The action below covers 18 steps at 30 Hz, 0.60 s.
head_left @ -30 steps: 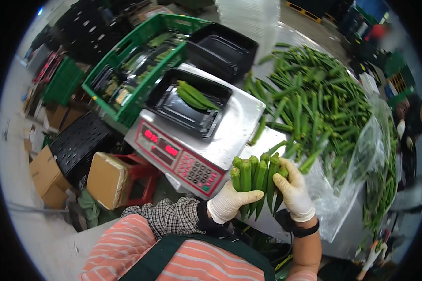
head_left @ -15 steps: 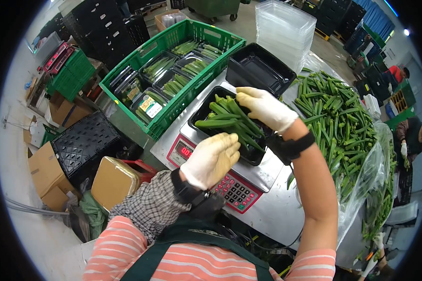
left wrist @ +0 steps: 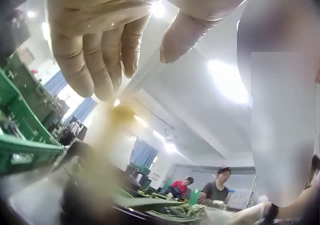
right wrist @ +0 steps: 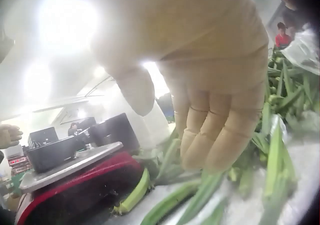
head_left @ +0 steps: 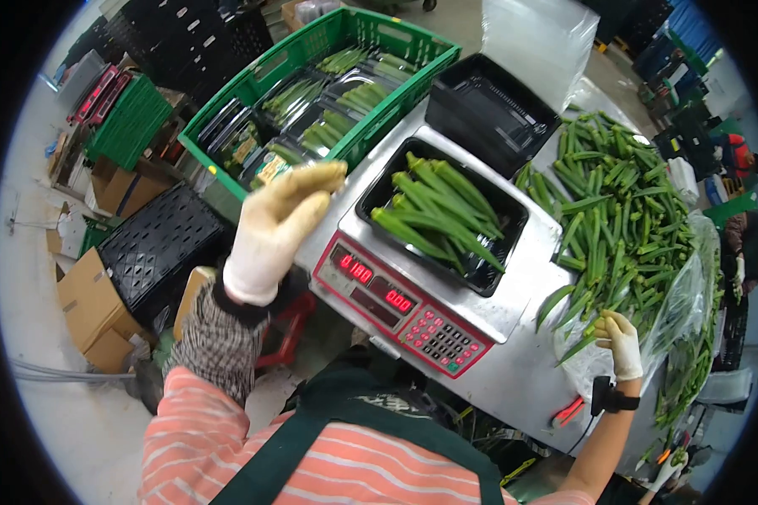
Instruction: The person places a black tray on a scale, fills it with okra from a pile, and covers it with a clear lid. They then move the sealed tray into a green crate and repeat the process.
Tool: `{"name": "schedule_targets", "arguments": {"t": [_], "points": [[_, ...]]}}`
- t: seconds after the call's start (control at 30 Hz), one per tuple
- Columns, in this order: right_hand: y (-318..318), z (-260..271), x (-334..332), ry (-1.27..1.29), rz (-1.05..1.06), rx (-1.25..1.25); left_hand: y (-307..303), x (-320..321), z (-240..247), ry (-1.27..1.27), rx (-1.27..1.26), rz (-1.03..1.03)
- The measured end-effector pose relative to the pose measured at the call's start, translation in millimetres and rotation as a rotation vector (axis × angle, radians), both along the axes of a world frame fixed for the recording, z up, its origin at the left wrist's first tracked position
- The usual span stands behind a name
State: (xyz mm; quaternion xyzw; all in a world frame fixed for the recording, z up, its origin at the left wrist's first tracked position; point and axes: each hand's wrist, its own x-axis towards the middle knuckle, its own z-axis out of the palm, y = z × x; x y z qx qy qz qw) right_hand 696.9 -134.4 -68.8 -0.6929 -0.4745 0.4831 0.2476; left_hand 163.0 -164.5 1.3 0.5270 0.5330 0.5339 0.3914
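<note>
A heap of okra pods lies in a black plastic tray on the steel pan of a weighing scale. Its red digits read 0.180 and 0.00. My gloved left hand is raised to the left of the tray, near the green crate, holding nothing; its fingers hang loosely bent in the left wrist view. At the right, my gloved right hand hovers over loose okra by the pile's near edge. Its fingers point down in the right wrist view, fingertips right at the pods, none gripped.
A green crate with lidded okra packs stands behind the left hand. Another black tray and a stack of clear lids stand behind the scale. A large okra pile and plastic sheet cover the right side.
The okra bunch held in both hands went into the tray. My left hand then moved away leftward, and my right hand drew back rightward to the loose okra.
</note>
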Motion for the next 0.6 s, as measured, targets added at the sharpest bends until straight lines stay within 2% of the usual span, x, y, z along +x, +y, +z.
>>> {"name": "schedule_targets", "arguments": {"t": [0.03, 0.13, 0.2, 0.3, 0.33, 0.4, 0.43, 0.47, 0.53, 0.6], "points": [[-10.7, -7.8, 3.2, 0.012, -0.038, -0.05, 5.5, -0.3, 1.2, -0.009, -0.002, -0.003], [-25.8, -29.0, 5.0, -0.091, -0.036, -0.091, 16.6, 1.3, -0.4, 0.547, 0.167, -0.215], [-29.2, -36.3, -1.2, -0.071, -0.058, -0.105, 24.7, 13.6, -2.5, 0.678, 0.231, -0.41], [-29.6, -45.4, -10.4, -0.066, -0.058, -0.086, 32.9, 40.8, -16.0, 0.885, 0.344, -0.48], [-29.0, -45.2, -15.5, -0.063, -0.062, -0.076, 33.8, 46.7, -24.2, 0.931, 0.333, -0.559], [-27.0, -49.6, -18.5, -0.065, -0.05, -0.029, 31.1, 55.5, -26.7, 0.971, 0.231, -0.696], [-25.3, -50.1, -18.9, -0.131, -0.013, -0.005, 32.5, 58.5, -21.6, 0.895, 0.211, -0.685], [-23.0, -51.0, -20.1, -0.196, 0.024, 0.015, 30.5, 58.6, -22.1, 0.862, 0.274, -0.609], [-19.6, -57.0, -26.1, -0.163, -0.001, 0.088, 20.1, 63.0, -8.5, 0.681, 0.334, -0.43], [-12.6, -78.8, -25.9, -0.296, 0.02, 0.154, 4.6, 69.7, -0.3, 0.61, 0.339, -0.397]]}}
